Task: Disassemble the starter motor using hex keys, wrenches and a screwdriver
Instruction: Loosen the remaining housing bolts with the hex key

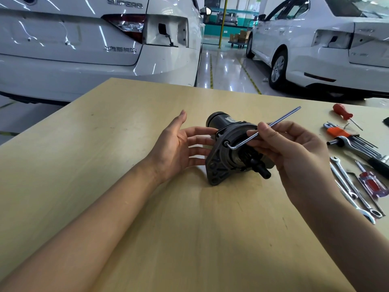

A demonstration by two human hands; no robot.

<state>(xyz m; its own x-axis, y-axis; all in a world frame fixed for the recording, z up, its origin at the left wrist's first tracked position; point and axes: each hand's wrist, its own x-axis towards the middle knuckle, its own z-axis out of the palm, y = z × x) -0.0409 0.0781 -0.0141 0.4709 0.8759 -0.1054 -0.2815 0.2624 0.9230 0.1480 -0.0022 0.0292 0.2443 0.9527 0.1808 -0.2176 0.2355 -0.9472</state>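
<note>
The dark grey starter motor [227, 148] lies on its side on the pale wooden table [126, 186], flange end toward me. My right hand [290, 152] pinches a silver L-shaped hex key [273, 125]; its short end sits in a bolt head on the flange. The long arm points up to the right. My left hand [179, 148] is beside the motor's left, fingers straight, their tips against the flange edge.
At the table's right lie a hex key set in an orange holder [345, 133], a red-handled screwdriver [345, 114], combination wrenches [353, 190], a ratchet [362, 152] and a clear red screwdriver [372, 184]. White cars [94, 49] stand behind the table.
</note>
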